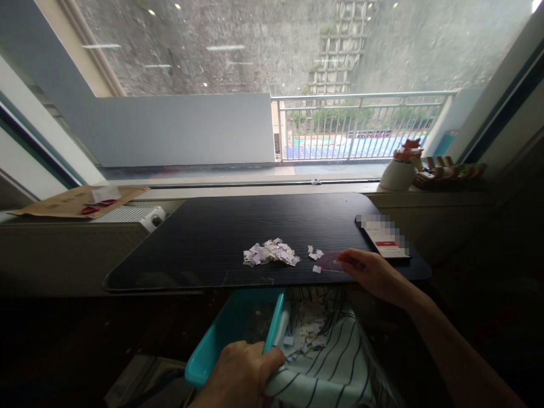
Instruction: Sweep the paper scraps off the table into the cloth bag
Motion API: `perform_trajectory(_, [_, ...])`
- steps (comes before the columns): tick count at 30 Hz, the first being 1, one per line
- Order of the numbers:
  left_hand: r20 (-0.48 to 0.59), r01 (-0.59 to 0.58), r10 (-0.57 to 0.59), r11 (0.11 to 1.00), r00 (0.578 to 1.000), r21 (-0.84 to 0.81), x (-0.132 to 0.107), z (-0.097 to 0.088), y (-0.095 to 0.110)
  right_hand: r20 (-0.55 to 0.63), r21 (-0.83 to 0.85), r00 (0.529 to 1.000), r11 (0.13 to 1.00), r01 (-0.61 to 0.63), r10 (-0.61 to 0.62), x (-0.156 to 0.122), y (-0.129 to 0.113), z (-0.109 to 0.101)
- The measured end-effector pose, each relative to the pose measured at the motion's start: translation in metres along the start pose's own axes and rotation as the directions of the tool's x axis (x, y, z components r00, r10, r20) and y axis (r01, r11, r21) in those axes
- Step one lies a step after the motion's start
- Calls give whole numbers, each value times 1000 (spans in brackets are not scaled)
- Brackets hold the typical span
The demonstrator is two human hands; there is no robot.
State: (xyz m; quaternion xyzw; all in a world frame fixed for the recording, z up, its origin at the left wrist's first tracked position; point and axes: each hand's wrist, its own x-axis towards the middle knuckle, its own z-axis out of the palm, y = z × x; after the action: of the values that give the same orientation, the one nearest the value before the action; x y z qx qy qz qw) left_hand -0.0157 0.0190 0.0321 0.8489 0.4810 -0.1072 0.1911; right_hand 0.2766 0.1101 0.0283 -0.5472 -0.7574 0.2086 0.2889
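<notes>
My right hand (361, 266) is closed on a thin, see-through pinkish piece with a curved edge, possibly a protractor (329, 262), held low against the black table (204, 221). Just left of it lie several small white paper pieces (315, 255). A larger heap of paper bits (272, 253) rests near the table's front edge. Below the table, my left hand (244, 368) grips the adjoining rims of a turquoise bin (208, 354) and a container lined with a striped bag (335, 368). Paper scraps (308, 328) lie inside the striped bag; the turquoise bin's contents are too dim to tell.
A phone-like slab (386, 241) lies at the table's right end. On the window sill stand a white pot (397, 174) and a wooden rack (450, 173). At left, brown paper (55, 201) and red-handled scissors (90, 210) lie by a radiator (127, 217).
</notes>
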Motion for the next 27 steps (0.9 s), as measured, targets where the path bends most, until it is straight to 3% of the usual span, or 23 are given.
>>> perform_trajectory(3, [-3, -8, 8, 1000, 1000, -18, 1, 2, -2, 10, -10, 1000, 1000, -5, 5, -3, -1, -2])
perform_trajectory(7, [27, -23, 23, 999, 999, -27, 4, 1, -3, -93, -9, 996, 1000, -14, 13, 8, -1, 2])
perform_trajectory(14, [56, 1, 0, 1000, 998, -7, 4, 1, -2, -2, -4, 1000, 1000, -10, 10, 6, 0, 0])
perform_trajectory(27, [31, -31, 32, 998, 999, -47, 5, 3, -4, -83, 6, 992, 995, -97, 97, 3, 3, 0])
